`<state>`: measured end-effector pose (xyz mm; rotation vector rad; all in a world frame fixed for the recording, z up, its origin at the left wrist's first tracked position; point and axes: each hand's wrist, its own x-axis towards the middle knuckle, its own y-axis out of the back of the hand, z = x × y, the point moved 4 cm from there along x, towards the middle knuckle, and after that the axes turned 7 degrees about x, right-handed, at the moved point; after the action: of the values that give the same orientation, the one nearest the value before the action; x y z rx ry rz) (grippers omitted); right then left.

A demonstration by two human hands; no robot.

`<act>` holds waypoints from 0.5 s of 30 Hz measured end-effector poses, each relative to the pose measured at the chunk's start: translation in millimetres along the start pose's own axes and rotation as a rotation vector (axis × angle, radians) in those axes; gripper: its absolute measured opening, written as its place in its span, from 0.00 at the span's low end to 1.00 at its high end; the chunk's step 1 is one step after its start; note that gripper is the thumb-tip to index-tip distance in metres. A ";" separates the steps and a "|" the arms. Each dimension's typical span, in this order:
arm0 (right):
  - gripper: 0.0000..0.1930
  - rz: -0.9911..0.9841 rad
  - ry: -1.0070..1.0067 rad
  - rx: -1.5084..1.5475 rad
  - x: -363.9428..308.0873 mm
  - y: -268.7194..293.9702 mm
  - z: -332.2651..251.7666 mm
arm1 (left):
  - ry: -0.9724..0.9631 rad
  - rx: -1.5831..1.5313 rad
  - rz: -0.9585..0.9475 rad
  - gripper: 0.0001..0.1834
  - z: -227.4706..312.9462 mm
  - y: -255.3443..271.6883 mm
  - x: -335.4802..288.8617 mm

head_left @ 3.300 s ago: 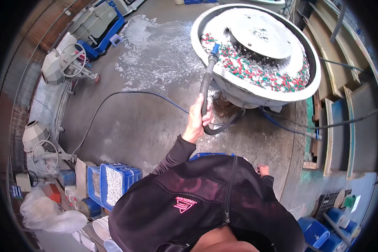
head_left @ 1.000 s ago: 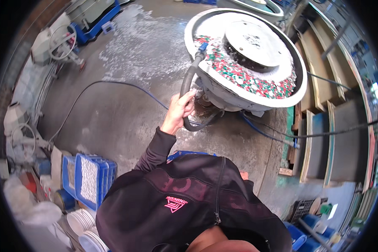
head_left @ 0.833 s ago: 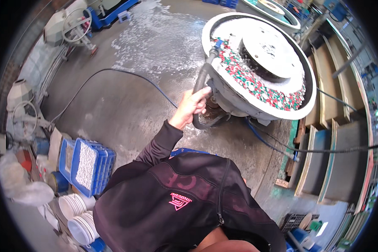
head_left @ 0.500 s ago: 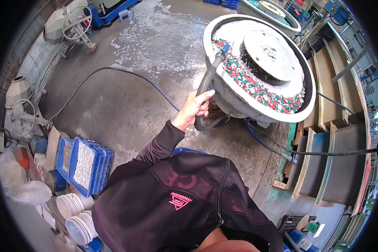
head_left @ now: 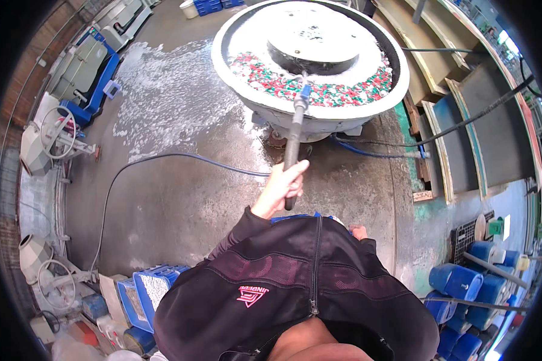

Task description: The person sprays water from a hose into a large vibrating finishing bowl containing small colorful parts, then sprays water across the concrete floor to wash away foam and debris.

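My left hand [head_left: 281, 189] is closed round the black grip of a hose wand [head_left: 294, 141]. A blue valve sits near the wand's far end, which points over the near rim of a round white tub machine [head_left: 247, 96]. Inside the tub, red, green and white small pieces [head_left: 337, 93] lie in a ring with white foam, around a raised white centre disc [head_left: 313, 33]. Only a small part of my right hand [head_left: 359, 232] shows, low beside my jacket and close to a blue edge; its fingers are mostly hidden.
A dark hose [head_left: 162, 155] curves across the wet floor on the left, where foam [head_left: 168, 90] spreads. Wooden-edged troughs [head_left: 451, 144] stand at the right, with hoses crossing them. Blue drums [head_left: 454, 283] are at lower right. Blue crates [head_left: 156, 289] with white pieces stand at lower left.
My view has turned right, so the tub sits further left and higher. The wand's tip has shifted along the near rim toward the tub's middle. My right hand has come into sight.
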<state>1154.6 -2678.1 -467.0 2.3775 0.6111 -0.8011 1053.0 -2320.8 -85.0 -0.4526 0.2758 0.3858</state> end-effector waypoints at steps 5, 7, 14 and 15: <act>0.10 0.068 0.052 -0.063 -27.3 36.8 43.1 | 0.092 0.010 -0.168 0.13 -26.3 -60.9 23.7; 0.09 -0.015 0.049 -0.115 -41.6 45.6 53.5 | 0.085 0.013 -0.236 0.14 -26.6 -85.2 31.3; 0.10 0.121 -0.047 0.107 -67.3 85.8 75.5 | 0.102 -0.065 -0.383 0.14 -25.1 -171.7 60.8; 0.10 0.127 -0.167 0.231 -79.2 96.5 67.5 | 0.108 -0.089 -0.406 0.13 -28.1 -180.8 64.1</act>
<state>1125.2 -2810.9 -426.4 2.4919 0.3097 -1.0485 1181.0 -2464.9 -64.3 -0.6041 0.2646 -0.0231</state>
